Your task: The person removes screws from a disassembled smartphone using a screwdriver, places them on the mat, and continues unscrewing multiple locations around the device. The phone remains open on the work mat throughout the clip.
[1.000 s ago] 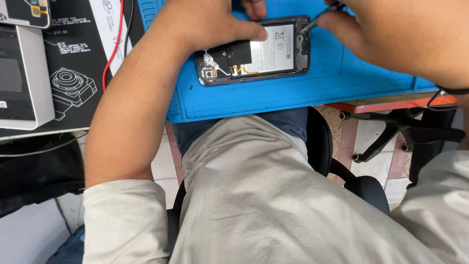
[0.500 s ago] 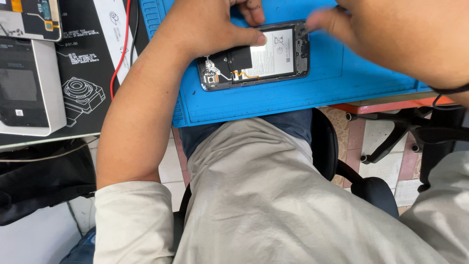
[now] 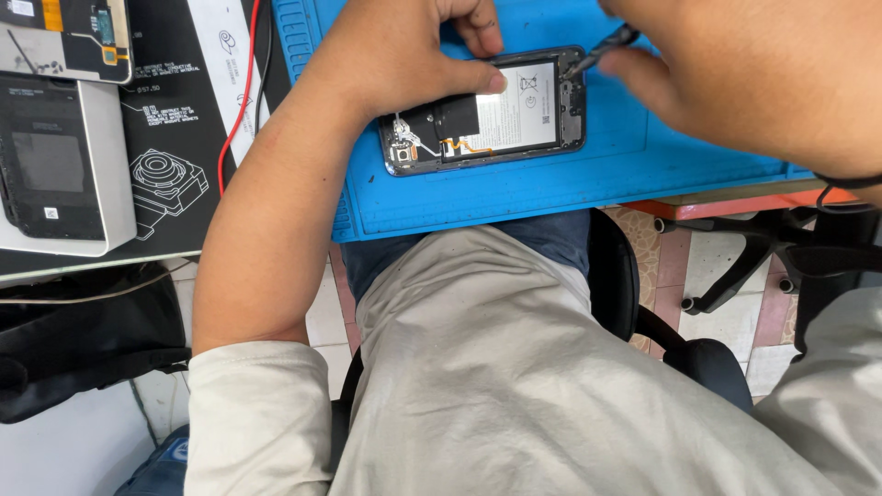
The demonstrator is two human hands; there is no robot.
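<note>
My left hand (image 3: 404,55) presses down on the open phone (image 3: 484,112); the thumb lies flat on the white battery (image 3: 519,115) and the other fingers curl over the top edge, so this hand grips the phone and keeps it from sliding. My right hand (image 3: 753,73) pinches a thin tool (image 3: 597,50) between its fingertips, and the dark tip touches the right end of the phone, near the frame. The phone lies face down with its back off, in the middle of the blue mat (image 3: 570,184), close to the mat's front edge and just above my lap. I think the tool could slip, because the tip is tiny and my hand hides most of it. A slip could scratch the little parts or poke the battery, and a poked battery is bad. The thin orange strip (image 3: 464,145) inside looks easy to tear if my thumb slides onto it. Off to the left a red wire (image 3: 241,92) runs down the black sheet (image 3: 175,138), beside a grey box (image 3: 55,165). I count one phone, one tool, one mat, one red wire and two hands.
</note>
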